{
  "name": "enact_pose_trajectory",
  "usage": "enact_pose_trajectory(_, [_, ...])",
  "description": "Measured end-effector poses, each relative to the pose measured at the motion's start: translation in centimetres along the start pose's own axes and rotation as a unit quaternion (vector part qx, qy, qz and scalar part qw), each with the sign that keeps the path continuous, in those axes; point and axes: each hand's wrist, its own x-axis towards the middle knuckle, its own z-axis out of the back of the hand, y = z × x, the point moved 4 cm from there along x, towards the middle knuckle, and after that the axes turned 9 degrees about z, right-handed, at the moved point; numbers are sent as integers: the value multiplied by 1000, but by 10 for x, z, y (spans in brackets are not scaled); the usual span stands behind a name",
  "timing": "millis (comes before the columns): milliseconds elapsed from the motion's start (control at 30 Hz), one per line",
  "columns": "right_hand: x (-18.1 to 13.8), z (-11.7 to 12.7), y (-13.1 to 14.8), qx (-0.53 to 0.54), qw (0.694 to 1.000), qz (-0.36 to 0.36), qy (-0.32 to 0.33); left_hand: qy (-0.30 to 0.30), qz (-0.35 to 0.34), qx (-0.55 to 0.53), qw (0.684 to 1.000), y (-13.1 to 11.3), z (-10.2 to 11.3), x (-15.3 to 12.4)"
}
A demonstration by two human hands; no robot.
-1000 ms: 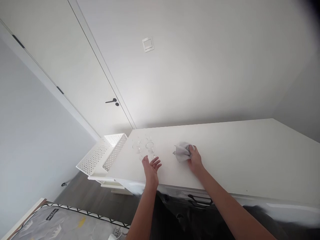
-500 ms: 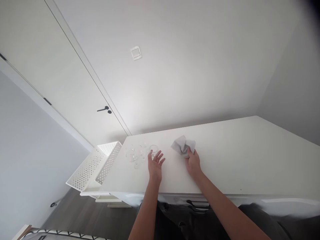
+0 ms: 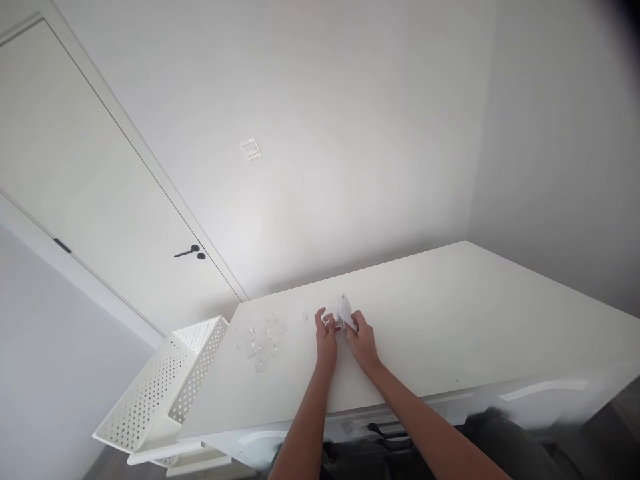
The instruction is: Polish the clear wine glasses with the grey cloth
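Note:
My left hand (image 3: 327, 339) has its fingers curled round a small clear glass (image 3: 329, 318) above the white tabletop (image 3: 425, 320). The see-through glass is partly covered by the fingers, so its full shape is hard to make out. Pinched in my right hand (image 3: 363, 341) is a light grey cloth (image 3: 345, 310), which meets the right side of the glass. Both hands are close together. Left of them stands a cluster of several clear glasses (image 3: 258, 340), with faint rims and round bases.
A white perforated rack (image 3: 150, 387) adjoins the table's left end. Behind the table rises a pale wall with a light switch (image 3: 250, 149). At the left is a door with a black handle (image 3: 188, 251). A black drawer handle (image 3: 387, 433) shows at the table's front.
My left hand has closed round a glass and moved right, away from the cluster. My right hand has brought the cloth left against it. The camera view has shifted.

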Motion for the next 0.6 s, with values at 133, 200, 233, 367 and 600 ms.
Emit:
enact_pose_trajectory(133, [-3, -11, 5, 77, 994, -13, 79, 4, 8, 10, 1000, -8, 1, -3])
enact_pose_trajectory(200, [-5, -16, 8, 109, 986, -12, 127, 10, 6, 23, 1000, -10, 0, -4])
enact_pose_trajectory(233, [-6, -18, 9, 125, 981, -13, 145, 11, 9, 28, 1000, -10, 0, -5])
enact_pose_trajectory(367, [-5, -17, 10, 244, 956, -84, 141, 3, 13, 28, 1000, -12, 2, -9])
enact_pose_trajectory(600, [9, -4, 2, 457, 856, -242, 9, 58, -94, 65, 992, -26, -10, -22])
